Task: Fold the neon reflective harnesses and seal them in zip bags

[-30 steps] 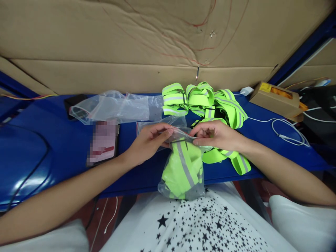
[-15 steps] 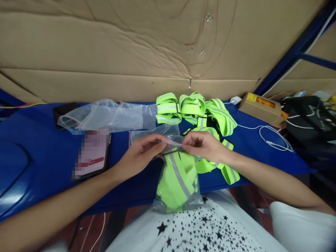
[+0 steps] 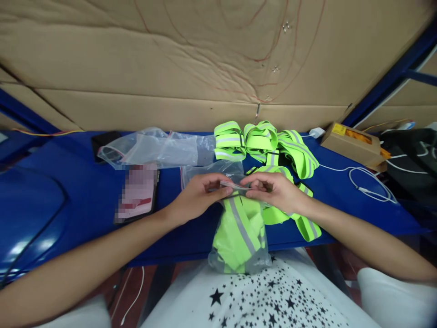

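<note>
A clear zip-lock bag point(image 3: 214, 264) hangs over the table's front edge, with a folded neon-yellow reflective strap point(image 3: 239, 232) inside it. My left hand point(image 3: 204, 195) pinches the bag's top edge from the left between thumb and fingers. On the other side my right hand point(image 3: 273, 191) grips the same top edge, its fingers curled. Behind my right hand lie loose reflective straps point(image 3: 307, 228) with grey stripes. Several rolled straps point(image 3: 229, 141) sit in a row at the back of the table.
Clear plastic bags point(image 3: 153, 148) lie at the back left. A phone point(image 3: 136, 193) rests on the blue table point(image 3: 82, 191) left of my hands. To the right are a white cable point(image 3: 372, 189) and a cardboard box point(image 3: 353, 146). A cardboard-covered wall point(image 3: 136, 68) stands behind.
The whole view has shifted, so everything appears slightly farther right. Both hands stay on the bag's top edge, with little change in their grip.
</note>
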